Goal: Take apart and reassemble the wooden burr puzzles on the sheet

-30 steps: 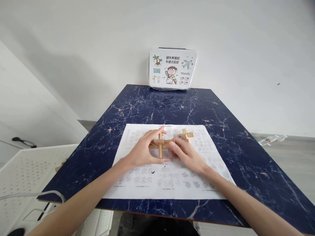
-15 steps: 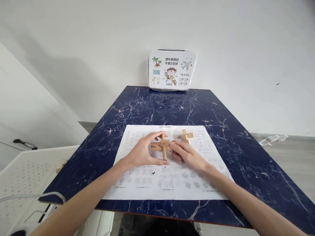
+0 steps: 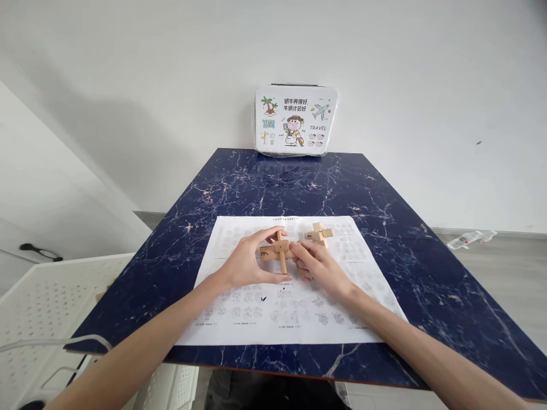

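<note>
Between my two hands is a wooden interlocking puzzle [image 3: 269, 253], made of crossed pieces with a round rod through it and a black mark on one end. My left hand [image 3: 245, 257] pinches the rod by its two ends, thumb at the near end and fingers at the far end. My right hand [image 3: 318, 266] grips the puzzle's right end between thumb and forefinger, its other fingers curled beneath. Just beyond my right hand, a second wooden puzzle [image 3: 318, 232] of crossed blocks rests on a printed sheet [image 3: 239, 336], partly hidden by that hand.
The sheet, covered in small line drawings, lies on a dark blue marbled table [image 3: 290, 193]. A white case [image 3: 297, 121] with cartoon prints leans on the wall at the far edge. A white perforated surface [image 3: 51, 302] with a cable stands at left. A clear plastic item [image 3: 470, 239] is at right.
The held puzzle has turned slightly, its rod now leaning, while both hands keep their grip. The whole view has shifted a little.
</note>
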Demonstrator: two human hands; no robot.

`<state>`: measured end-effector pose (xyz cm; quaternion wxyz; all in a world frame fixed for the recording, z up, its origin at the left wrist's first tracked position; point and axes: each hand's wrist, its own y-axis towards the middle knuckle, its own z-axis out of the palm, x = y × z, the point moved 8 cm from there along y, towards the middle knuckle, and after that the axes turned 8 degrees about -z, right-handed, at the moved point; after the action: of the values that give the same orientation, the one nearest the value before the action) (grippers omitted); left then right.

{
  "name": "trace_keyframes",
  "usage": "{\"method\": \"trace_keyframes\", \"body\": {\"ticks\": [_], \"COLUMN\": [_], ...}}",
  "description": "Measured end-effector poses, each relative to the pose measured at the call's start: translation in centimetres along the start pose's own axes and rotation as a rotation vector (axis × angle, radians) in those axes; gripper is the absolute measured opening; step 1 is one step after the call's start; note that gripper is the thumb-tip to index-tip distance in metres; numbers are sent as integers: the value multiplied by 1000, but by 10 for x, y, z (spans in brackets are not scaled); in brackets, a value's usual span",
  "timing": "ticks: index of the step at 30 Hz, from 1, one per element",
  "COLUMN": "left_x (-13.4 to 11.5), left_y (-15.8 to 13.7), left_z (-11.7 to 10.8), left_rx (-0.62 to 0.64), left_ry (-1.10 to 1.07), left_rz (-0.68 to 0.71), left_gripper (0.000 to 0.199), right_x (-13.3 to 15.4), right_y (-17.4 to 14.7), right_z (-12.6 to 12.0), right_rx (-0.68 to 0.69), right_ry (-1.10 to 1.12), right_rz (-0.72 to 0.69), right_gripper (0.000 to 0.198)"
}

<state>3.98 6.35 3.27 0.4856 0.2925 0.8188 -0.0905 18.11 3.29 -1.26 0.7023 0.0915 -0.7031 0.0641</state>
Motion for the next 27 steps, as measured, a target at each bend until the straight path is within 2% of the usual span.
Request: {"method": "trace_keyframes", "body": {"ticks": [5, 12, 17, 19, 24, 27], "left_x": [5, 2, 6, 8, 13, 17], "left_y": [2, 3, 4, 5, 6, 6], "left_z": [2, 2, 1, 0, -2, -1], "left_rx": [30, 15, 13, 15, 32, 58], "left_ry": [-48, -64, -53, -48, -38, -17], "left_rz": [-63, -32, -57, -74, -87, -125], "left_gripper": [93, 94, 93, 93, 93, 97], "right_x": [2, 8, 8, 12, 30, 32], "right_y": [-1, 2, 3, 3, -1, -1], "right_z": [2, -12, -16, -16, -12, -11], "right_rx": [12, -96, -102, -86, -31, 8], "right_ry": [89, -99, -208, -312, -623, -665], "right_rz": [17, -128, -179, -240, -495, -536], "right_gripper": [51, 40, 35, 33, 25, 25]}}
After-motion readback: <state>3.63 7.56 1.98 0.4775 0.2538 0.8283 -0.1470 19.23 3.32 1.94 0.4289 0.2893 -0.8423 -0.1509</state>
